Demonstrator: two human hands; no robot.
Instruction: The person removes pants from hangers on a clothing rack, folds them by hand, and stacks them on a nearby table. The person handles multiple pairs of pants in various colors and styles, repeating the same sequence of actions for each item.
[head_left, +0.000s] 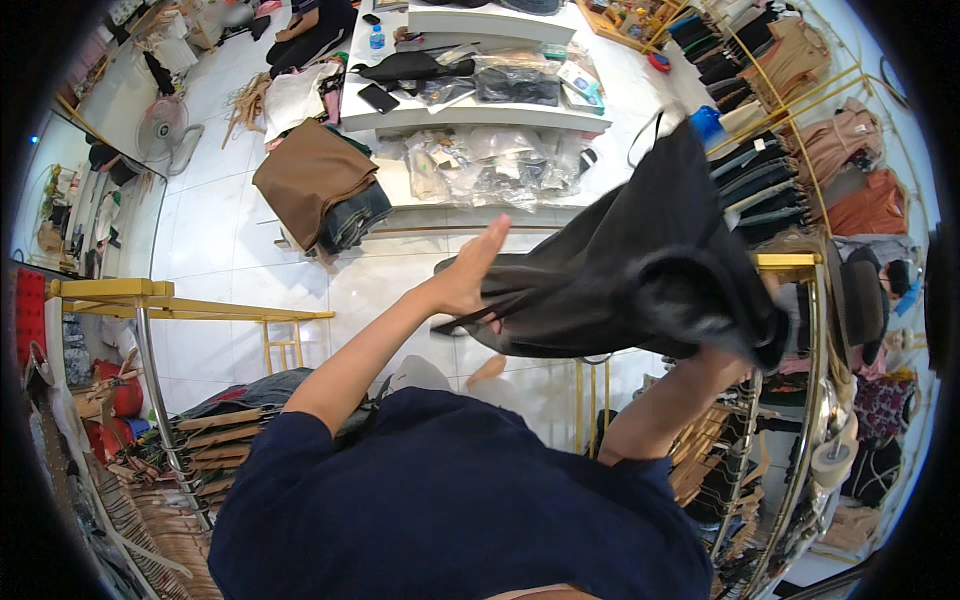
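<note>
A black garment (585, 270) with thin straps is stretched in the air before me, blurred at its right end. Its gathered left end lies against my left hand (469, 277), whose fingers point up and away, extended. One dark strap crosses just below that palm. At the other end, my right hand (727, 361) grips the cloth near a round, dark opening; most of its fingers are hidden by the fabric. A folded brown cloth (315, 180) lies on dark blue jeans (356, 217), on a stack beyond my left hand.
Ahead, a white stepped display table (480, 112) bears plastic-wrapped packages (517, 82), a phone (378, 98) and a water bottle (376, 39). Gold-framed clothes racks (112, 289) flank me. A white fan (161, 131) stands far left; a person (307, 30) sits beyond the table's left end.
</note>
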